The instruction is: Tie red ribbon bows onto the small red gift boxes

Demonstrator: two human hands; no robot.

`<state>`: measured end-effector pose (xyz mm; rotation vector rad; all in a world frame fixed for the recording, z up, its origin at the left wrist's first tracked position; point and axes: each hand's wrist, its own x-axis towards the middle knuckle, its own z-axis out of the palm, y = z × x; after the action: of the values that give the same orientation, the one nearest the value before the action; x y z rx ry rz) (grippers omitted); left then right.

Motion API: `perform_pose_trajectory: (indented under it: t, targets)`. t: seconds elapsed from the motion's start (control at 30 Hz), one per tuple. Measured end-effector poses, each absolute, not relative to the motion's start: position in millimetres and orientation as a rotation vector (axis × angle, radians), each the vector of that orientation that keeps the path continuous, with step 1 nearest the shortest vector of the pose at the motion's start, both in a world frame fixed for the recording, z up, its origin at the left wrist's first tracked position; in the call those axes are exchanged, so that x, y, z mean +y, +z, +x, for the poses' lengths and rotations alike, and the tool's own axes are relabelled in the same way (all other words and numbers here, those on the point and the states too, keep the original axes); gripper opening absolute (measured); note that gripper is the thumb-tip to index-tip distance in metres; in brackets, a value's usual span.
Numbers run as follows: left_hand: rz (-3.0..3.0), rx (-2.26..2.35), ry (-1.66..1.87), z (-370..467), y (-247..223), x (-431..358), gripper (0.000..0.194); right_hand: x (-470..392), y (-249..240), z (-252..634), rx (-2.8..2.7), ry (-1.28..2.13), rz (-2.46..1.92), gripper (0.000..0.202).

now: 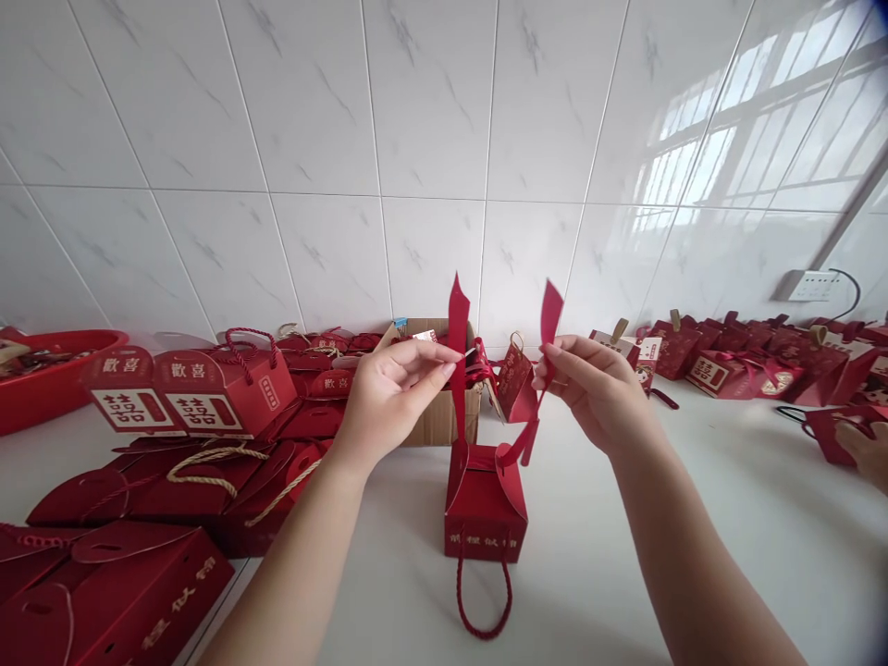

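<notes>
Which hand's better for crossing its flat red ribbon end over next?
Probably the left hand: its flat red ribbon end rises straight from the small red cardboard box; the right hand holds another ribbon end, bent below.

There are two of the person's hands [388, 393] [598, 381], two raised ribbon ends [459, 314] [550, 314], one small red box [486, 495], one rope handle [489, 635] on it, one cardboard carton [426, 424], one red basin [42, 404] and one co-worker's hand [864, 455]; the crowded boxes [76, 583] [742, 373] overlap too much to count.

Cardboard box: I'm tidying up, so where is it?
In the head view, the cardboard box is near the centre, behind the left hand and the red box with raised ribbons.
</notes>
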<state>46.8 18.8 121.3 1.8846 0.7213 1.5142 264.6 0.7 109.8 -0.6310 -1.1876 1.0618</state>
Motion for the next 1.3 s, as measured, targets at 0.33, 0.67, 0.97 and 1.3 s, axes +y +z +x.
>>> perform_pose_trajectory:
  t: [0.33,0.67,0.97,1.3]
  targets:
    - [1.888,0.618,1.353,71,113,7,0.006,-2,103,243,-1.332,1.011,-0.792,0.019]
    - [1.787,0.706,1.363,74,117,3,0.025,-6,104,240,-1.431,0.985,-0.813,0.019]
    - [1.791,0.676,1.332,74,116,9,0.013,-11,106,234,-1.499,0.978,-0.795,0.017]
    - [1.799,0.72,1.298,70,114,11,0.017,-12,108,236,-1.556,1.006,-0.756,0.022]
